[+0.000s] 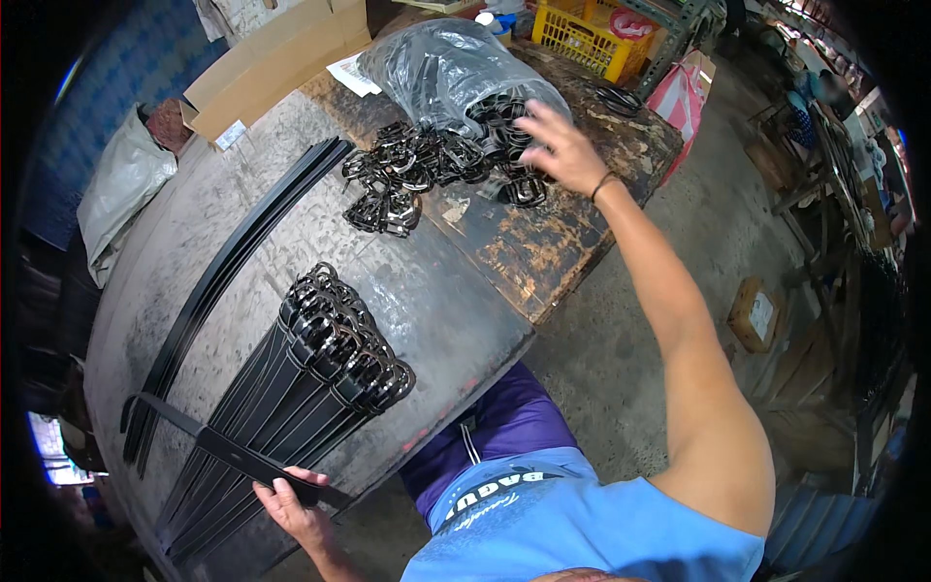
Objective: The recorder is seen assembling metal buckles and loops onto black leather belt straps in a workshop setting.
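In the head view, your left hand (pixel 294 506) at seven o'clock grips a black strap (pixel 231 450) at eight, while your right hand (pixel 562 153) at one, fingers spread, visibly empty, is near dark buckles (pixel 415 157) toward eleven-thirty.

The table (pixel 456 301) is well lit — glare is caught on the plastic bag (pixel 436 63) and buckles (pixel 417 160) — while edges are bent and corners blackened by the fisheye.

A blue shirt (pixel 592 529), purple shorts (pixel 529 412) and dark wristband (pixel 603 185) show.
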A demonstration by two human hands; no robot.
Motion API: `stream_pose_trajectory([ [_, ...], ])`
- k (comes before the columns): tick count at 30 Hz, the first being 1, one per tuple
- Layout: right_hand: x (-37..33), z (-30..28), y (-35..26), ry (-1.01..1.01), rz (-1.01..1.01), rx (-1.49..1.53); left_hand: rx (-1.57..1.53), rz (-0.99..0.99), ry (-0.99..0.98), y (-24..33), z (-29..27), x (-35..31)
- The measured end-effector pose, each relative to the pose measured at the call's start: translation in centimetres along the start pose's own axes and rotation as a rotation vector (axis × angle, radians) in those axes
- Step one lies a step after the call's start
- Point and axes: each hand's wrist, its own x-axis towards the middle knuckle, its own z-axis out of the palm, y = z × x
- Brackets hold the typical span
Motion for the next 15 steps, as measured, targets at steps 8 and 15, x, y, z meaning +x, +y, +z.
stream_pose_trajectory([
  [8,-7.9,-0.2,1.6,0.006,0.688,0.232,-0.031,-0.157,0.0,-2.3,0.5,-5.7],
  [15,-6.9,1.3,-4.7,0.24,0.532,-0.181,0.364,-0.011,-0.219,-4.7,3.5,-6.6],
])
